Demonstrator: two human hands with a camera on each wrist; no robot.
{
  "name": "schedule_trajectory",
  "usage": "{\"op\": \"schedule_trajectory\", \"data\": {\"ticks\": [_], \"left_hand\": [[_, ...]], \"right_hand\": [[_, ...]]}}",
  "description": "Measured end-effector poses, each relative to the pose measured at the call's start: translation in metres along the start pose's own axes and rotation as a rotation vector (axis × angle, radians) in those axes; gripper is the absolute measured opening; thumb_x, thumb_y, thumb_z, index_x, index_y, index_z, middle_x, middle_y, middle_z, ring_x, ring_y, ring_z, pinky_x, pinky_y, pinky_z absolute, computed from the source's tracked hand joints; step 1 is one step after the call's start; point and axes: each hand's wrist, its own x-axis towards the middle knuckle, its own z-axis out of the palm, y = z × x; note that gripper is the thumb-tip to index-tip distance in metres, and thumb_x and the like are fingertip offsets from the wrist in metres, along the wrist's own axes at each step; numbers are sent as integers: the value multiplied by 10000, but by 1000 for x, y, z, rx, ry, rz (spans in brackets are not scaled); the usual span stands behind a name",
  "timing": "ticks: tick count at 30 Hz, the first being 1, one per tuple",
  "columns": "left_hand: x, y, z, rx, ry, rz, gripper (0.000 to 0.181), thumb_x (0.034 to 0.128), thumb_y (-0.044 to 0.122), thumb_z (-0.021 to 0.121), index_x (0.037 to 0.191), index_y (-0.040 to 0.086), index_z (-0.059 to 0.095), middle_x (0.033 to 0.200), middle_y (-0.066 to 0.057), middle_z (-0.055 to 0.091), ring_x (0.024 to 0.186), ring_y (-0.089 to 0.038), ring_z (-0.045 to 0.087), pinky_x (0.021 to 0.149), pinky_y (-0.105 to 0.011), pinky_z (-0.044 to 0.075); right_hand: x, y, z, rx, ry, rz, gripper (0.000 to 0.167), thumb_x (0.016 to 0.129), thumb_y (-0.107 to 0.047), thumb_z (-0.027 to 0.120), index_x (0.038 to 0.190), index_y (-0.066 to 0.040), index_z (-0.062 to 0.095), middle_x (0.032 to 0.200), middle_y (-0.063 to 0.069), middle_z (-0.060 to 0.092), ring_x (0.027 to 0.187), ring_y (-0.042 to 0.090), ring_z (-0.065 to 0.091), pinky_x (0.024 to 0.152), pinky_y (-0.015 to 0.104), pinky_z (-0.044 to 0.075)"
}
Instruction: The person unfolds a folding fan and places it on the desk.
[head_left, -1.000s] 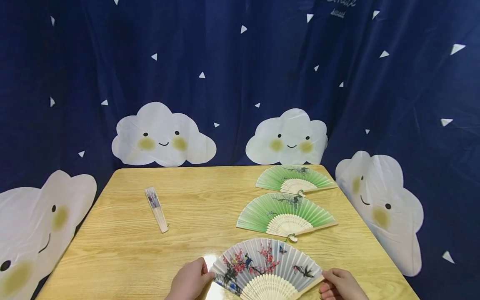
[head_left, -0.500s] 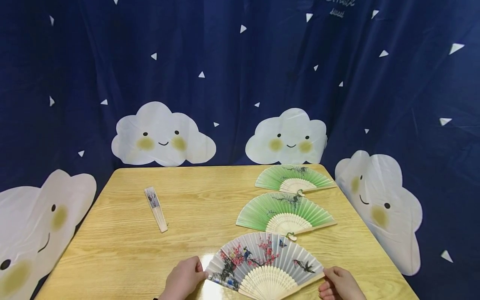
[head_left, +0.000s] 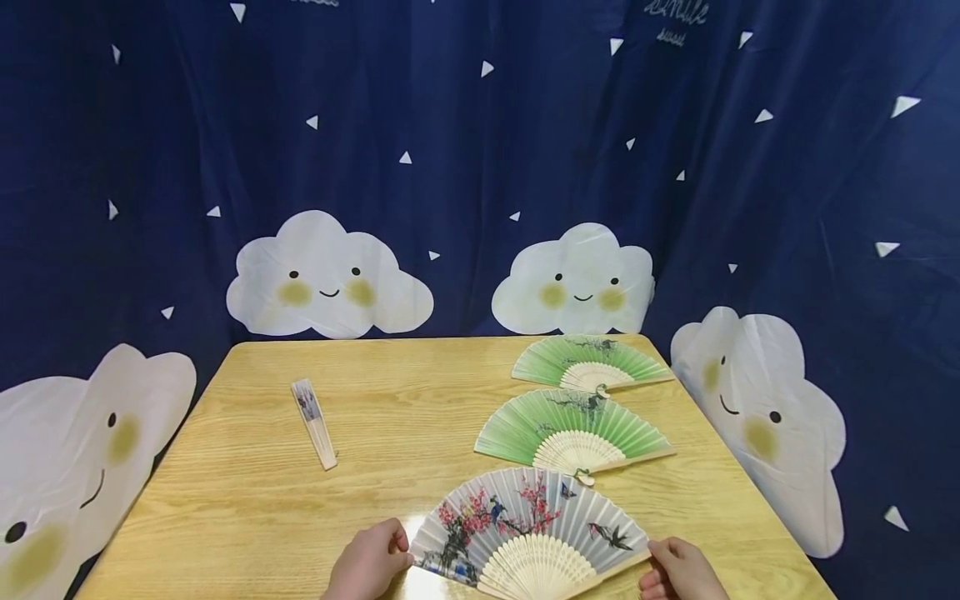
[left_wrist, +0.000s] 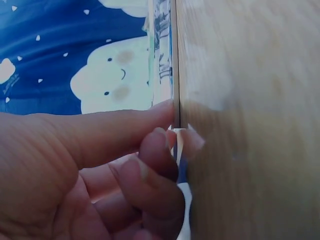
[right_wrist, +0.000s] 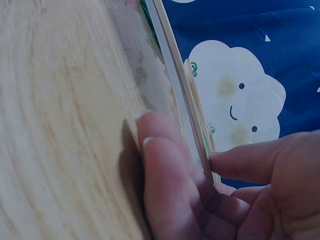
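Note:
A spread grey-white folding fan (head_left: 525, 508) with red blossoms, birds and pale ribs lies at the table's near side, its lower tip cut off by the frame edge in the head view. My left hand (head_left: 369, 560) pinches its left end between thumb and fingers. At the opposite end my right hand (head_left: 684, 570) pinches the wooden outer rib (right_wrist: 187, 95). In the left wrist view the left thumb presses the fan's edge (left_wrist: 176, 65), with curled fingertips under it. Two green folding fans lie spread behind it, a nearer one (head_left: 551, 417) and a farther one (head_left: 570, 357).
On the left of the wooden table (head_left: 225, 500) lies a folded fan (head_left: 315, 423) with a grey printed top. A dark blue curtain (head_left: 450, 100) with white clouds and triangles hangs around the table's back and sides.
The blossom fan has shifted slightly away from me and left, close to the nearer green fan, spreading a little wider. My left hand has moved slightly left with it; both hands keep their hold.

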Motion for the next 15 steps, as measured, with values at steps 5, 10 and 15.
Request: {"op": "schedule_trajectory", "data": {"ticks": [5, 10, 15], "left_hand": [[1, 0, 2, -12, -14, -5, 240, 812, 199, 763, 761, 146, 534, 642, 56, 500, 566, -119, 425, 503, -255, 317], [1, 0, 3, -7, -17, -20, 239, 823, 197, 756, 760, 140, 532, 646, 53, 502, 570, -123, 422, 506, -257, 316], [0, 1, 3, 6, -7, -22, 245, 821, 224, 760, 762, 144, 536, 646, 50, 498, 571, -123, 422, 503, -258, 314]], "right_hand": [[-2, -1, 1, 5, 11, -5, 300, 1038, -197, 409, 916, 53, 520, 638, 68, 660, 538, 135, 657, 534, 292, 569], [-2, -1, 1, 2, 33, -6, 308, 1029, -210, 408, 953, 61, 534, 631, 70, 663, 540, 147, 669, 531, 301, 576], [-3, 0, 2, 6, 45, -15, 297, 1025, -201, 418, 948, 63, 528, 623, 72, 667, 538, 149, 673, 529, 302, 580]]}}
